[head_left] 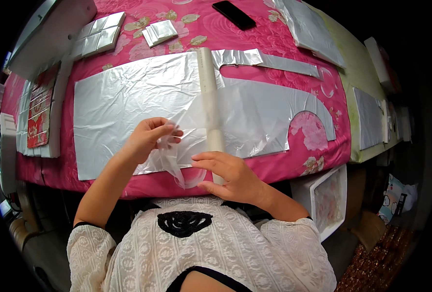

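A stack of silvery plastic vest bags lies flat, its cut handle loops pointing right. Across it runs a long cream bar, seemingly a piece of pipe or a ruler. My left hand is closed in a pinch on a thin, see-through plastic bag, which hangs crumpled below the fingers and spreads over the bar. My right hand is just right of that bag near the table's front edge, fingers and thumb apart. No object shows in it; whether it touches the film I cannot tell.
A black phone and a small folded plastic packet lie at the back. Bundles of silvery packets stand at the far left, a red packet nearer. More plastic sheets lie right. A white bin is below the table.
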A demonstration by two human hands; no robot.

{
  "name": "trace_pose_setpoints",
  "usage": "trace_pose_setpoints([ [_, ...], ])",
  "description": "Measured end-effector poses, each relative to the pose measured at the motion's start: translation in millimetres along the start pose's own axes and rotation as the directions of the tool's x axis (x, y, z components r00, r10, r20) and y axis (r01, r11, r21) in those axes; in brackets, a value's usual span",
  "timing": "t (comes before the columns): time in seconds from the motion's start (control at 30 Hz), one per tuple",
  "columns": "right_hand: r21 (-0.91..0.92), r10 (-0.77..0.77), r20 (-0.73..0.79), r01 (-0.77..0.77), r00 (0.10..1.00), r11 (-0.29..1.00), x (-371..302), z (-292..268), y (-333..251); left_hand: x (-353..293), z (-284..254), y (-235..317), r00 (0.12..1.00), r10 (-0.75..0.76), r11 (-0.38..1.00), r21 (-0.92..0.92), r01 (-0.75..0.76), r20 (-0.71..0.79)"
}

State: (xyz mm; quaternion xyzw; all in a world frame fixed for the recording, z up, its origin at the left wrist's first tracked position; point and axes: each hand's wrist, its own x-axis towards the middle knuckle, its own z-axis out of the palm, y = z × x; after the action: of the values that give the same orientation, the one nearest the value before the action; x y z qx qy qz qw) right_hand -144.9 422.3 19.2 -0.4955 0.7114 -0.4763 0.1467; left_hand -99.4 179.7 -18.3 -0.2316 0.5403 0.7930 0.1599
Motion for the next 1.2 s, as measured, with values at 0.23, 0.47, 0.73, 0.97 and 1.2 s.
trace_pose_setpoints([
  [0.23,0.01,0.155,-0.062,-0.155,0.986,0.988,-0.4,11.5,10.6,-32.0,-45.6,-10.2,0.994,-0.066,0.967,0.239,0.084,-0.084],
  [0.47,0.02,0.152,0.038,-0.153,0.988,0.988,28.6,35.6,0.5,-36.4,-34.1,-31.1,1.0,-0.005,0.999,0.048,0.005,-0.017],
  [0.73,0.141,0.367,-0.01,-0.362,0.93,0.922,33.5,46.5,8.7,-25.6,4.8,-29.2,0.991,0.101,0.994,0.025,-0.103,0.082],
  [0.97,0.52,0.54,-0.246,-0.361,0.805,0.774,-9.7,-43.4,54.4,-24.7,-12.9,-24.9,0.995,0.041,0.999,0.025,-0.039,-0.089],
  [1.2,-0.068,0.435,-0.764,-0.73,0.476,0.68,-156.1,-239.3,167.5,-22.9,-28.0,-29.2,0.992,0.052,0.995,0.088,-0.042,-0.112],
])
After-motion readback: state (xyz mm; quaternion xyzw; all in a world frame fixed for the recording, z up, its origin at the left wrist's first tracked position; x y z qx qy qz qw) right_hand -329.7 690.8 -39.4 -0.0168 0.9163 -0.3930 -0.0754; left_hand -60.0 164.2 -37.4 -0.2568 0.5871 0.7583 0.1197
